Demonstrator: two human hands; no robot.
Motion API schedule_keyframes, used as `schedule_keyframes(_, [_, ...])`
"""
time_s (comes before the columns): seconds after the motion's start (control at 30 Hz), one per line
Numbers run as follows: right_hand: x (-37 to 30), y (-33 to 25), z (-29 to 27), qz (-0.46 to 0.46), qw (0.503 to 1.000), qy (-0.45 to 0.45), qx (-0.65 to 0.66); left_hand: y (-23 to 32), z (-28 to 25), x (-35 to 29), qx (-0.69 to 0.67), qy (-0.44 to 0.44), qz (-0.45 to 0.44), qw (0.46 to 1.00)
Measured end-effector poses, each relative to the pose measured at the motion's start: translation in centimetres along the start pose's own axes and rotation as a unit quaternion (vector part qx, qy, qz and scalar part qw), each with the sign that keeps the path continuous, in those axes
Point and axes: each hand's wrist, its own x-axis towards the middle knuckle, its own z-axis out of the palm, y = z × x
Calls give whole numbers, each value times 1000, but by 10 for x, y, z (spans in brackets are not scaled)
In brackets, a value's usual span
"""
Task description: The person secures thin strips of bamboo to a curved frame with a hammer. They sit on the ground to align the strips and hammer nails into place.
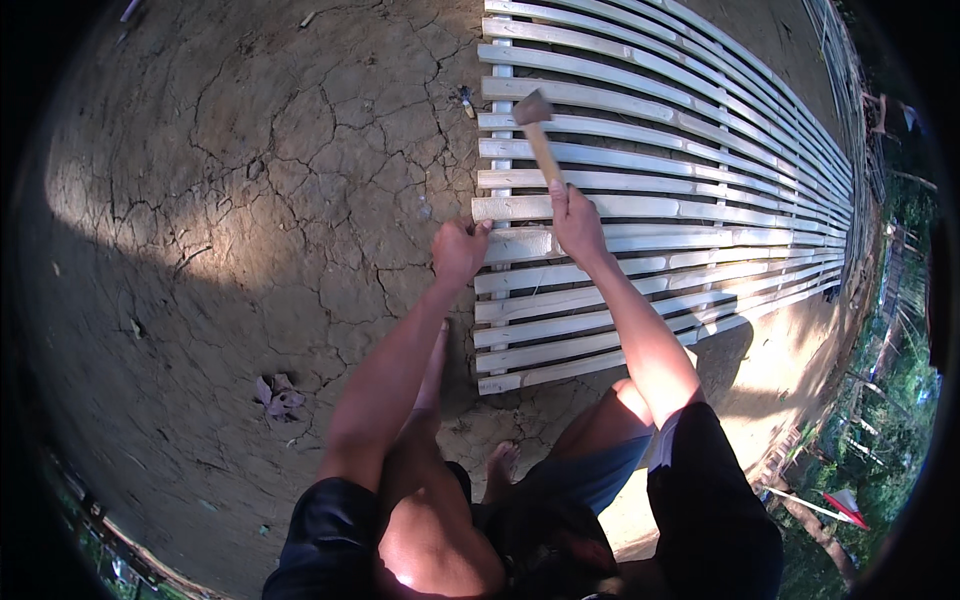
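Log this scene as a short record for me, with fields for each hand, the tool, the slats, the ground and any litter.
Left grip: curled at the slats' left ends, thumb against one; anything pinched is too small to tell
Right grip: closed around the hammer's handle
Hammer: dark head, wooden handle, raised above the slats
Slats: pale, long, side by side with gaps, over a crosspiece
Ground: bare, cracked earth
Litter: dry leaf, lower left

outdoors, yard-like | cracked earth ground (230,130) | dry leaf (279,396) on it | greenery (895,400) past its right edge, probably trees, blurred
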Motion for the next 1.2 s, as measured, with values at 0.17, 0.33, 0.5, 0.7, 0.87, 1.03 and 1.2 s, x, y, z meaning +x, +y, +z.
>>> schedule_keyframes(0.17, [4, 21, -3, 23, 999, -28, -4, -12, 8, -9, -19, -3, 24, 1000])
schedule_keyframes(0.33, [15, -16, -27, -27, 995, -7, -93, 0, 0, 1, -13, 1, 13, 1000])
schedule_keyframes(0.5, [49, -78, -69, -267, 951, 45, -148, 5, -6, 0, -10, -25, -14, 1000])
schedule_keyframes(0.7, [86, -60, -98, -138, 918, -7, -372, 11, 1, 2, -13, -20, 13, 1000])
schedule_keyframes(0.87, [59, -97, -89, -111, 978, -20, -174, -3, -7, 3, -25, -13, 11, 1000])
schedule_keyframes(1.03, [68, -31, -53, -118, 980, 38, -154, 7, -2, -1, -34, -25, 11, 999])
schedule_keyframes(1.2, [49, -36, -45, -52, 998, 18, -30, -4, -2, -6, -13, -18, -5, 1000])
